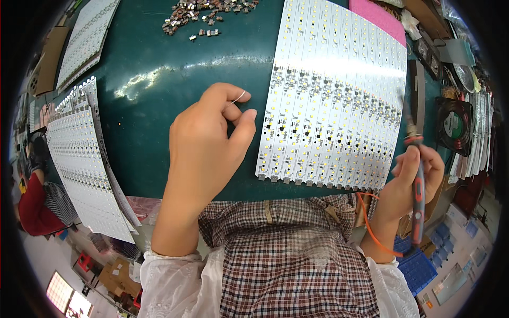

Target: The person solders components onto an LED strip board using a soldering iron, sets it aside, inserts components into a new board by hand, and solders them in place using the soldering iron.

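Note:
My left hand (205,139) hovers over the green table, its fingers curled round a thin silvery solder wire (239,97). A short end of the wire sticks out by the index fingertip. To its right lies a white panel of LED strips (331,114), with yellow LEDs, dark chips and small metal connectors along its near edge. Beyond that panel's right edge, my right hand (407,177) grips a grey and red soldering iron (419,193), tip pointing away from me. An orange cord (377,241) runs below that hand.
Small switch-like parts (204,13) are heaped at the far side of the green table (143,138). Stacked LED panels (85,164) stand at the left. A pink foam sheet (379,18), a black fan (454,126) and blue bins (419,270) are on the right. Another person sits far left.

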`<state>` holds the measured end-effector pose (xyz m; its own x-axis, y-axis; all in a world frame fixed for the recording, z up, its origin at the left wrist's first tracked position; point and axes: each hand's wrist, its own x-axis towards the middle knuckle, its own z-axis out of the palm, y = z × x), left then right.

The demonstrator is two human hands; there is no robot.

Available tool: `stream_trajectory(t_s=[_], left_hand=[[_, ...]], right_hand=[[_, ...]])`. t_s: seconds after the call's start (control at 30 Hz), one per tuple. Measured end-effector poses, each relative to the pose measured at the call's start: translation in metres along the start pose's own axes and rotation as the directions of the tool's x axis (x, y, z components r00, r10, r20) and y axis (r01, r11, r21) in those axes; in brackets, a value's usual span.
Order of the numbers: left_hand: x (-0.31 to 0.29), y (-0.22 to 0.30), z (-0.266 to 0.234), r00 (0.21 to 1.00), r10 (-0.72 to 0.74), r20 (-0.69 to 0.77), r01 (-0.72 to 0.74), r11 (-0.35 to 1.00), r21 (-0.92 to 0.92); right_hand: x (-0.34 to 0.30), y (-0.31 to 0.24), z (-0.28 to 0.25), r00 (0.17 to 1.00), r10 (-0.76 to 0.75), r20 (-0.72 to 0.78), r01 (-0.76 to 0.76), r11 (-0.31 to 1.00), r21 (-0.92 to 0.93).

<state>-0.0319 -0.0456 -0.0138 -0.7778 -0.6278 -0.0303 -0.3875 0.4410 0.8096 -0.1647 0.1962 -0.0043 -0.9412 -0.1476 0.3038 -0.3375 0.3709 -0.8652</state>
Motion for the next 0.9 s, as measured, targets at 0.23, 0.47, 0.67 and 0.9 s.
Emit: stream_trajectory(t_s=[0.23,0.47,0.67,0.9], left_hand=[[0.015,0.003,0.008,1.000,-0.006,0.007,0.006,0.999,-0.051],[0.017,0.003,0.013,1.000,0.010,-0.011,-0.011,0.993,-0.122],[0.001,0.021,0.000,0.998,-0.056,0.000,0.052,0.930,-0.363],[-0.035,0.040,-0.017,0.990,0.023,-0.139,-0.096,0.832,-0.547]], right_hand=[[0.031,0.027,-0.016,0.998,-0.008,0.058,0.030,0.923,-0.383],[0.026,0.031,-0.006,0.969,-0.211,0.125,0.244,0.894,-0.375],[0.015,0.017,-0.030,0.991,-0.122,-0.047,0.116,0.986,-0.123],[0.004,-0.012,-0.057,0.965,-0.181,-0.187,0.210,0.966,0.150]])
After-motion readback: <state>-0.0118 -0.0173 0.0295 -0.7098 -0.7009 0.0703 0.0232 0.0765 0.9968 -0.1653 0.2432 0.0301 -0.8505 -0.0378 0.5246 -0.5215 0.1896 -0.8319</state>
